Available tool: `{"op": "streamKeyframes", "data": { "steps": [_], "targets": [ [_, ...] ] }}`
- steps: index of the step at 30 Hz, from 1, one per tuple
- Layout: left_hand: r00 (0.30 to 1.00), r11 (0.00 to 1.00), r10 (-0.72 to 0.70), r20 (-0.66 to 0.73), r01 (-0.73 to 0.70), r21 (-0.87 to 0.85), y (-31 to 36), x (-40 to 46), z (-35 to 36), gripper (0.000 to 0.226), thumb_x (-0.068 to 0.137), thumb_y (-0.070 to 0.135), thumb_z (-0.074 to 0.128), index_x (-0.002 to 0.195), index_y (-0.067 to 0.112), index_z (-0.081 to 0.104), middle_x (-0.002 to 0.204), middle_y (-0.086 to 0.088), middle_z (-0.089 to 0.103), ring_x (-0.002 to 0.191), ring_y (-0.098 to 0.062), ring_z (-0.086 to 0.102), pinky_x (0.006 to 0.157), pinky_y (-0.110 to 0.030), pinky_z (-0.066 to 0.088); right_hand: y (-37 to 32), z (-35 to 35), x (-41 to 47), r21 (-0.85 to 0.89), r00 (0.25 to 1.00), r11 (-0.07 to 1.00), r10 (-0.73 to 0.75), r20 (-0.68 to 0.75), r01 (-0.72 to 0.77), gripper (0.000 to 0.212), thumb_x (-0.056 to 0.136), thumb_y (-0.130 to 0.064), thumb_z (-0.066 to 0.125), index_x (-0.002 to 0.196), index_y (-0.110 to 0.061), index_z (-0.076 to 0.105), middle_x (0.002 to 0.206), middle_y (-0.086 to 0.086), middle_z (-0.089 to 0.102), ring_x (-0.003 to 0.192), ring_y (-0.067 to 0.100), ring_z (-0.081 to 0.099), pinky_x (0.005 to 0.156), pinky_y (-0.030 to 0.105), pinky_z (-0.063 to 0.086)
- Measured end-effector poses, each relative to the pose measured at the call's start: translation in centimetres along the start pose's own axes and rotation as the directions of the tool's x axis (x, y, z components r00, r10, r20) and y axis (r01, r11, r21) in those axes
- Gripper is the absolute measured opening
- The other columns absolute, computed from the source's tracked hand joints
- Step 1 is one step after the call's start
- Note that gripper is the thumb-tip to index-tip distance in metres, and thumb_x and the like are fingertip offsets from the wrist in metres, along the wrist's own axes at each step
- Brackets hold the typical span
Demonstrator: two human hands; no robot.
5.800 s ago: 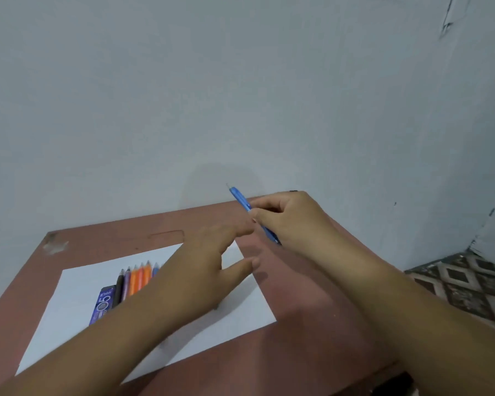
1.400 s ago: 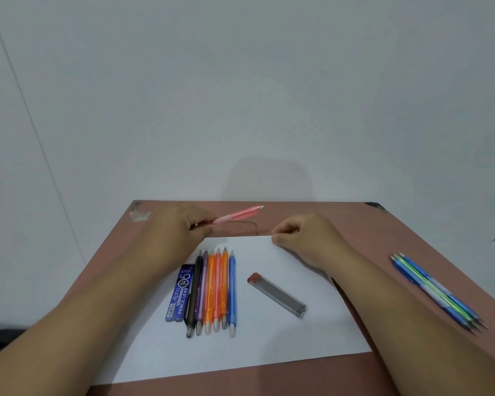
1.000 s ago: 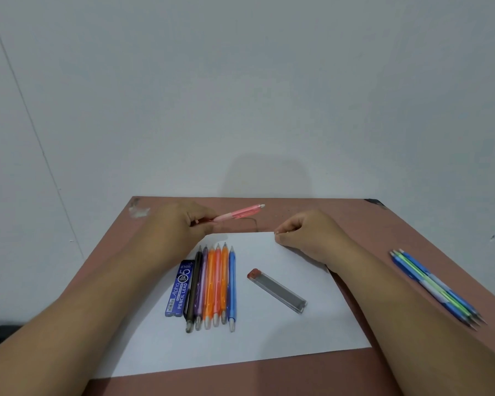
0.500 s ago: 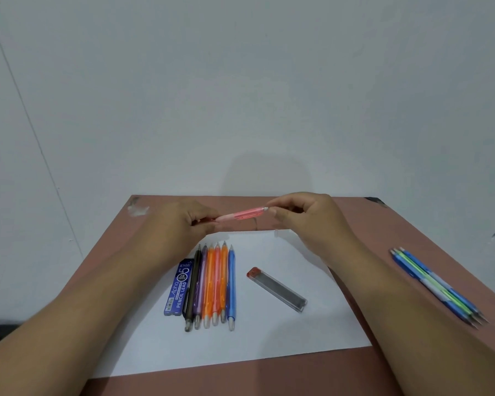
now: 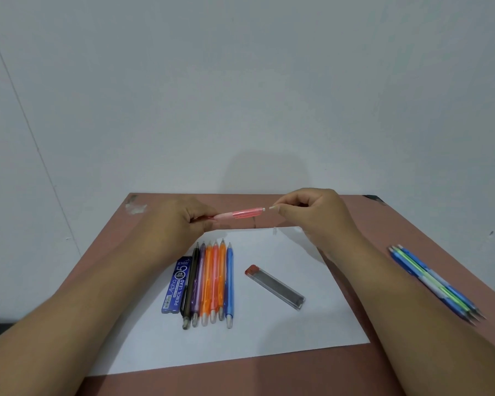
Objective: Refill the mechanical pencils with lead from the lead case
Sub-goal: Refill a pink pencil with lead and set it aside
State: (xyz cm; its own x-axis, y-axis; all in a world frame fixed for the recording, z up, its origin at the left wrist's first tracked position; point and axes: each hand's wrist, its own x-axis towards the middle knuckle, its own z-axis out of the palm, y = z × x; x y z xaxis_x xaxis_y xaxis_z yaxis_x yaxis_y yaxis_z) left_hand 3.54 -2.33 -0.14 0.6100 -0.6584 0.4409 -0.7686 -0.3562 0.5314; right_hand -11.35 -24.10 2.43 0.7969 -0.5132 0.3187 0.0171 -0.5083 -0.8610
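My left hand [image 5: 180, 221] grips a pink mechanical pencil [image 5: 240, 214] by its tip end, held level above the far edge of the paper. My right hand [image 5: 315, 212] pinches a small white cap [image 5: 272, 208] just off the pencil's back end. A clear lead case [image 5: 275, 287] with a red end lies on the white paper [image 5: 269, 332]. Left of it, several pencils [image 5: 212, 281] lie in a row, black, purple, orange and blue.
A blue lead box [image 5: 177, 284] marked 0.5 lies beside the black pencil. Several blue and green pencils [image 5: 435, 284] lie in a bunch on the brown table [image 5: 383, 224] at the right. A grey wall stands right behind the table.
My right hand rose from the paper to the pencil's back end and has drawn the white cap a little away from it. My left hand kept the pencil in place.
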Motion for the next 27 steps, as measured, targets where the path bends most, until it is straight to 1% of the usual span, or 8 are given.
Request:
{"op": "streamKeyframes", "data": {
  "steps": [2,5,10,14,20,22,24,27],
  "targets": [
    [1.000,1.000,-0.002,-0.031,0.002,0.009,0.0,0.0,-0.1,0.018,0.093,0.031,0.069,0.108,0.036,0.076,0.082,0.030,0.063,0.087,0.010,0.057,0.070,-0.017,0.040,0.2,-0.6,0.3,-0.017,1.000,1.000,0.013,-0.026,-0.013,0.010,0.085,-0.020,0.078,0.078,-0.026,0.082,0.083,-0.015,0.076,0.082,0.005,0.070,0.075,0.022,0.054],
    [0.999,1.000,-0.001,-0.032,0.002,0.020,-0.1,0.0,-0.1,0.018,0.093,0.032,0.068,0.109,0.035,0.077,0.081,0.029,0.063,0.085,0.010,0.057,0.069,-0.016,0.038,0.6,-1.3,0.7,-0.171,0.995,0.981,0.095,0.024,-0.089,0.009,0.084,-0.021,0.078,0.076,-0.025,0.082,0.082,-0.020,0.076,0.080,-0.001,0.069,0.071,0.019,0.049],
    [1.000,1.000,-0.006,-0.020,0.005,-0.018,-0.1,0.0,-0.1,0.018,0.091,0.036,0.069,0.107,0.038,0.076,0.084,0.026,0.066,0.087,0.009,0.057,0.071,-0.020,0.041,1.3,-1.3,0.7,-0.354,0.967,0.917,0.232,0.105,-0.181,0.011,0.079,-0.022,0.080,0.069,-0.028,0.080,0.068,-0.016,0.072,0.056,-0.002,0.058,0.053,0.016,0.043],
    [1.000,0.999,-0.007,-0.014,0.007,-0.036,-0.1,0.0,0.0,0.017,0.090,0.038,0.069,0.106,0.039,0.076,0.084,0.027,0.067,0.090,0.009,0.058,0.073,-0.023,0.043,1.5,-1.2,0.9,-0.413,0.961,0.892,0.251,0.114,-0.184,0.005,0.076,-0.029,0.083,0.073,-0.026,0.081,0.075,-0.010,0.075,0.072,0.008,0.069,0.060,0.021,0.049],
    [1.000,0.999,-0.019,-0.009,0.018,-0.046,0.0,-0.1,0.0,0.019,0.089,0.041,0.069,0.107,0.039,0.076,0.085,0.028,0.067,0.088,0.006,0.060,0.078,-0.025,0.047,1.2,-1.3,0.8,-0.565,0.973,0.821,0.190,0.131,-0.084,0.008,0.084,-0.026,0.077,0.077,-0.027,0.082,0.079,-0.013,0.074,0.079,0.009,0.069,0.065,0.023,0.051],
    [1.000,0.999,-0.017,-0.013,0.016,-0.049,-0.1,-0.1,0.1,0.020,0.090,0.041,0.068,0.108,0.039,0.076,0.086,0.029,0.067,0.089,0.007,0.060,0.077,-0.024,0.046,0.9,-1.4,0.7,-0.551,0.986,0.834,0.119,0.115,-0.037,0.011,0.086,-0.023,0.074,0.078,-0.026,0.081,0.080,-0.018,0.073,0.082,0.003,0.068,0.072,0.024,0.055],
    [1.000,0.998,-0.020,-0.016,0.019,-0.052,-0.2,0.0,0.1,0.021,0.090,0.041,0.068,0.109,0.041,0.075,0.086,0.031,0.067,0.091,0.008,0.059,0.078,-0.023,0.046,0.5,-1.4,0.6,-0.449,0.996,0.894,0.037,0.075,0.001,0.012,0.088,-0.022,0.073,0.084,-0.031,0.079,0.082,-0.023,0.071,0.080,-0.010,0.063,0.072,0.013,0.049],
    [1.000,0.998,-0.018,-0.016,0.017,-0.063,0.0,-0.1,0.1,0.020,0.090,0.041,0.067,0.108,0.042,0.074,0.085,0.035,0.065,0.092,0.010,0.058,0.078,-0.022,0.046,-0.1,-0.7,0.2,-0.111,0.999,0.994,0.008,0.038,-0.003,0.017,0.087,-0.021,0.079,0.101,-0.032,0.079,0.088,-0.013,0.074,0.084,0.001,0.070,0.081,0.019,0.053]
  ]
}}
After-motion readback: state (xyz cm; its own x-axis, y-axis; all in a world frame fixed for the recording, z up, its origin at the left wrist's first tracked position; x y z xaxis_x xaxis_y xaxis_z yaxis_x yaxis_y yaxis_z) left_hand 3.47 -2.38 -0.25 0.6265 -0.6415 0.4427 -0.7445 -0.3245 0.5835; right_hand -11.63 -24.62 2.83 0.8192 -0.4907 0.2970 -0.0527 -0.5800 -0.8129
